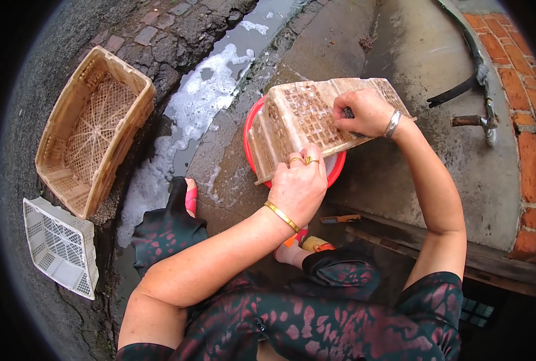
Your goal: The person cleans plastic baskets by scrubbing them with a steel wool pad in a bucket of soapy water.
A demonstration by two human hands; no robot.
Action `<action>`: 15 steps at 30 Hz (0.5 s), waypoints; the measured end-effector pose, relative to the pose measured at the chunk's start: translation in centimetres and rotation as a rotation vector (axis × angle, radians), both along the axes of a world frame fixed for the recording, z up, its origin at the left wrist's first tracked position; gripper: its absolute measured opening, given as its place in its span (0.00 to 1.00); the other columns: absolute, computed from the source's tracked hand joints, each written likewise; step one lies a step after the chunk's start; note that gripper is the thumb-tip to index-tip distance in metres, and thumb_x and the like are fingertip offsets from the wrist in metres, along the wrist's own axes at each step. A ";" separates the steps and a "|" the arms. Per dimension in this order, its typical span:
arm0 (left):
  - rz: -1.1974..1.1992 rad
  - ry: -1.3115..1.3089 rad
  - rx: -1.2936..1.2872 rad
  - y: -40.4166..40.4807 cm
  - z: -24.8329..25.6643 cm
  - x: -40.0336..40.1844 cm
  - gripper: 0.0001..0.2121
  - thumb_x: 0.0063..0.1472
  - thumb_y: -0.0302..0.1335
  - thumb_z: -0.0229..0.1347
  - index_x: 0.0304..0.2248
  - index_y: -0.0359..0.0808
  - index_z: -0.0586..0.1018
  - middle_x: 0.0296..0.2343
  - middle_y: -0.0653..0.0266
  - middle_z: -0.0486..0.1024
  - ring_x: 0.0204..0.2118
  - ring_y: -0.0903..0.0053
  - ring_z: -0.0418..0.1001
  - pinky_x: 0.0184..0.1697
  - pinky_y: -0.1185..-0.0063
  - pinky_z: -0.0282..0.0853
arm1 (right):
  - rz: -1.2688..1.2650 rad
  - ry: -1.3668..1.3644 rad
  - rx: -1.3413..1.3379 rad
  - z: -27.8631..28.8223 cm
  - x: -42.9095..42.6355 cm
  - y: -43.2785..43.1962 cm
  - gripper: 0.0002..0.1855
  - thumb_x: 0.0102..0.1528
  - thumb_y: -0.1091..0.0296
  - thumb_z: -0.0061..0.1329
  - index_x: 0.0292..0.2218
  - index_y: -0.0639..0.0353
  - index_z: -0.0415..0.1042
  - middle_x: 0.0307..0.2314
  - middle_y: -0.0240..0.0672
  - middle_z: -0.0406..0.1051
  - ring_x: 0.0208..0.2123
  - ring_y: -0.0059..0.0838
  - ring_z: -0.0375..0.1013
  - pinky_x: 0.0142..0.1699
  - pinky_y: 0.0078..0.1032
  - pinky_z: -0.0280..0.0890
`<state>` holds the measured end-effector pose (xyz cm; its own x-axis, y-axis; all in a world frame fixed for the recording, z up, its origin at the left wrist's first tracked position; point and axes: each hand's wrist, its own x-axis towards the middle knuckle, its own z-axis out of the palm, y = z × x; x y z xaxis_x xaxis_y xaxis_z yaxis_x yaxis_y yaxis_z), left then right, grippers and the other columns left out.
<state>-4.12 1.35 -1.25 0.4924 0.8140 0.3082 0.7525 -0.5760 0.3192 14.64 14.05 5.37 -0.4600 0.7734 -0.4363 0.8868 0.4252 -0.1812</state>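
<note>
A brown-stained plastic lattice basket (310, 113) lies tilted over a red basin (250, 122), its perforated side facing up. My left hand (298, 185) grips the basket's near edge, with the fingers curled over it. On the upper side, my right hand (362, 113) pinches a dark scouring pad (348, 113) and presses it against the lattice. Most of the pad is hidden by the fingers. Whitish, sudsy water (330, 164) shows in the basin below the basket's near edge.
A larger tan plastic crate (94, 126) and a white perforated basket (60, 246) stand at left, beyond a gutter with foam (209, 81). A tap (471, 120) and black hose (453, 92) are at right by a brick edge (532, 167). An orange-handled brush (340, 219) lies near my foot.
</note>
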 end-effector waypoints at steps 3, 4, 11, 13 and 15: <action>0.006 -0.002 -0.003 0.1 -0.2 0.0 0.21 0.48 0.25 0.49 0.42 0.21 0.70 0.28 0.58 0.68 0.27 0.73 0.72 0.24 0.80 0.69 | 0.119 0.067 -0.016 -0.3 -0.7 -0.4 0.05 0.43 0.69 0.52 0.24 0.59 0.71 0.22 0.38 0.71 0.27 0.35 0.71 0.35 0.29 0.65; 0.006 -0.001 -0.004 0.1 -0.3 0.1 0.21 0.48 0.25 0.49 0.42 0.21 0.70 0.28 0.58 0.68 0.27 0.73 0.72 0.24 0.80 0.69 | 0.131 0.019 0.000 -0.2 -0.9 -0.3 0.05 0.43 0.67 0.52 0.24 0.57 0.71 0.23 0.38 0.72 0.28 0.37 0.72 0.35 0.31 0.65; -0.017 -0.007 -0.001 0.3 -0.5 0.4 0.21 0.48 0.25 0.49 0.43 0.20 0.69 0.29 0.57 0.68 0.27 0.72 0.72 0.25 0.79 0.69 | 0.142 -0.097 -0.016 -1.1 -1.2 -0.1 0.05 0.43 0.67 0.48 0.24 0.57 0.71 0.22 0.40 0.72 0.28 0.40 0.72 0.34 0.33 0.65; -0.019 -0.012 -0.005 0.3 -0.4 0.6 0.21 0.48 0.25 0.49 0.43 0.20 0.69 0.29 0.57 0.68 0.27 0.72 0.72 0.25 0.79 0.69 | 0.142 -0.073 -0.010 -1.5 -0.4 0.1 0.05 0.42 0.67 0.49 0.23 0.58 0.70 0.22 0.40 0.71 0.27 0.42 0.71 0.33 0.33 0.65; -0.027 -0.014 -0.001 0.4 -0.4 0.6 0.21 0.48 0.25 0.49 0.42 0.21 0.70 0.29 0.57 0.68 0.27 0.72 0.72 0.25 0.79 0.69 | 0.142 -0.048 -0.006 -1.0 0.2 0.3 0.05 0.41 0.68 0.49 0.22 0.59 0.69 0.21 0.41 0.70 0.26 0.43 0.70 0.33 0.33 0.64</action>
